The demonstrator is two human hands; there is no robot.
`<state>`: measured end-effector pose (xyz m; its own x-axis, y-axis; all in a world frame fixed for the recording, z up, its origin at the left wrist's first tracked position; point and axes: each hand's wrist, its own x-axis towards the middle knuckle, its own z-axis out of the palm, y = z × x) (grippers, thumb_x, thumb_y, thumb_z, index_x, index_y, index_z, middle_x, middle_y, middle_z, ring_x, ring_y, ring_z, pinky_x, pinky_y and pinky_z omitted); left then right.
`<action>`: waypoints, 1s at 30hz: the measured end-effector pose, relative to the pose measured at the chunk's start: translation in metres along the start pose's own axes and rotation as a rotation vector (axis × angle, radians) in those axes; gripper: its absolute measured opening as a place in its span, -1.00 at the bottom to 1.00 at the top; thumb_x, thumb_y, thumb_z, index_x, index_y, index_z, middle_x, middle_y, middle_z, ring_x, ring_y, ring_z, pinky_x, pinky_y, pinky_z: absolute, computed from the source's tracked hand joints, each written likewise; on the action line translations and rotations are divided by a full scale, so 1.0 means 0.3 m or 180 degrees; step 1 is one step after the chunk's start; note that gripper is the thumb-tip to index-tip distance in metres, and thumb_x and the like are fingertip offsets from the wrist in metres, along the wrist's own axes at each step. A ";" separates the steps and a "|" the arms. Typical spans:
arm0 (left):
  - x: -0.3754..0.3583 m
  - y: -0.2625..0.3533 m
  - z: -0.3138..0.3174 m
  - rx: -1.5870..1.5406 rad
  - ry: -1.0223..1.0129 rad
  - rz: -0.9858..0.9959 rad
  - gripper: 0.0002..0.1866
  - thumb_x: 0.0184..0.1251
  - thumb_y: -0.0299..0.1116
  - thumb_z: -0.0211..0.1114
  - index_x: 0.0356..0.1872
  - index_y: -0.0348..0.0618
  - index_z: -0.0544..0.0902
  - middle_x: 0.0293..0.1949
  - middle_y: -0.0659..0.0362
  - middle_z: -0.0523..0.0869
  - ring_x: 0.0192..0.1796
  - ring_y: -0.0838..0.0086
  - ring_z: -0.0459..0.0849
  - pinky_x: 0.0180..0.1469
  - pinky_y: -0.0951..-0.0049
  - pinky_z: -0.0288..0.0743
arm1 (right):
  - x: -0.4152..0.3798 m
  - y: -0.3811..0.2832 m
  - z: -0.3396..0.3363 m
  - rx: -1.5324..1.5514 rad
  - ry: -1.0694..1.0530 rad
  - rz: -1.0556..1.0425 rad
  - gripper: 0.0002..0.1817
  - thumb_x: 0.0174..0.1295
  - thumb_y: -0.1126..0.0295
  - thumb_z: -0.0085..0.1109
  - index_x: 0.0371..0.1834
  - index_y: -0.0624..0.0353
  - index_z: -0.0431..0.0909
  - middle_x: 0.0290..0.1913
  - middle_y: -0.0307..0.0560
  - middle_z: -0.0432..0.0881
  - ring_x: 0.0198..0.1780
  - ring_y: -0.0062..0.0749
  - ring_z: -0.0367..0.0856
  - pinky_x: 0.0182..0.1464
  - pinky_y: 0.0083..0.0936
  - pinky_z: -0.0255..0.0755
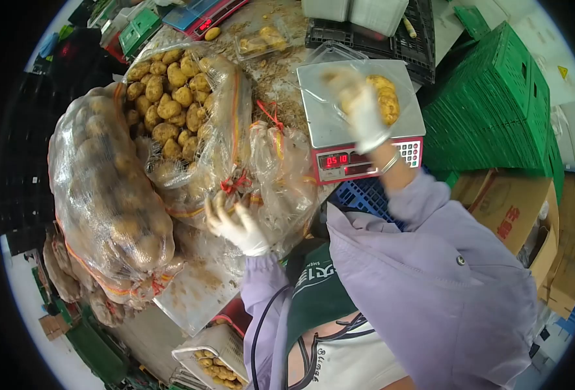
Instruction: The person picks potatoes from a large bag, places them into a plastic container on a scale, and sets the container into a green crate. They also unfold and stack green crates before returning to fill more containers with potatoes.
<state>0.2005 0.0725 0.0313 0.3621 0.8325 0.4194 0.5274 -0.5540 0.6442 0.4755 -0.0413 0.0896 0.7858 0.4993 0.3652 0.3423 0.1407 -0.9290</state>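
My left hand, in a white glove with dirty fingertips, is just below the red tie of a clear plastic bag. Its fingers are apart, and no object shows in them. The opened bag is full of potatoes. Over the silver plate of a scale, my right hand is smeared by motion, so its grip cannot be made out. Beside it, several potatoes lie on the plate, apparently in a clear plastic box. The red display reads about 0.510.
A tied sack of potatoes lies at the left. Farther back are a clear box of potatoes, a loose potato and another scale. Stacked green crates and a cardboard box stand right. A white basket holds potatoes below.
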 end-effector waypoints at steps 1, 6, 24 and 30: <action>0.019 0.073 0.025 -0.0441 0.0012 0.0158 -0.63 0.25 -0.35 0.14 0.09 -0.12 0.54 0.21 -0.01 0.38 0.28 0.20 0.26 0.31 0.11 0.10 | 0.075 -0.015 -0.112 -0.0681 0.0416 -0.0104 -0.74 0.27 0.31 0.08 -0.08 0.22 0.56 -0.19 -0.12 0.63 -0.13 -0.40 0.56 -0.01 -0.52 0.40; 0.019 0.269 0.205 -0.1586 -0.1386 0.0373 -0.65 0.14 -0.51 0.16 0.00 -0.28 0.53 0.06 -0.06 0.50 0.12 0.11 0.48 0.20 0.26 0.34 | 0.053 0.303 -0.546 -0.2148 -0.0413 0.0172 -0.46 0.23 0.11 0.13 0.20 0.19 0.39 0.13 0.13 0.49 0.12 -0.19 0.49 0.14 -0.43 0.34; 0.221 0.532 0.545 -0.2406 -0.1999 0.0677 -0.60 0.40 -0.26 -0.02 0.16 -0.24 0.45 0.22 0.00 0.43 0.30 0.24 0.33 0.36 0.31 0.08 | -0.130 0.130 -0.451 -0.2275 0.0829 0.0039 -0.41 0.08 0.33 0.19 0.24 0.15 0.34 0.27 0.12 0.30 0.34 0.00 0.16 0.37 -0.18 -0.01; 0.252 0.554 0.572 -0.3050 -0.2048 0.0223 -0.60 0.48 -0.26 -0.15 0.17 -0.29 0.43 0.24 0.00 0.38 0.33 0.23 0.28 0.37 0.32 0.08 | -0.012 0.011 -0.442 -0.3101 -0.1703 0.0186 -0.37 -0.11 0.10 0.32 0.10 0.02 0.44 0.11 0.04 0.40 0.16 -0.04 0.30 0.24 -0.12 0.09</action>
<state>0.4475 0.0412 0.0603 0.8373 0.4875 0.2474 -0.2088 -0.1329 0.9689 0.5421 -0.1560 0.0934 0.5709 0.8204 0.0310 0.7546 -0.5094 -0.4135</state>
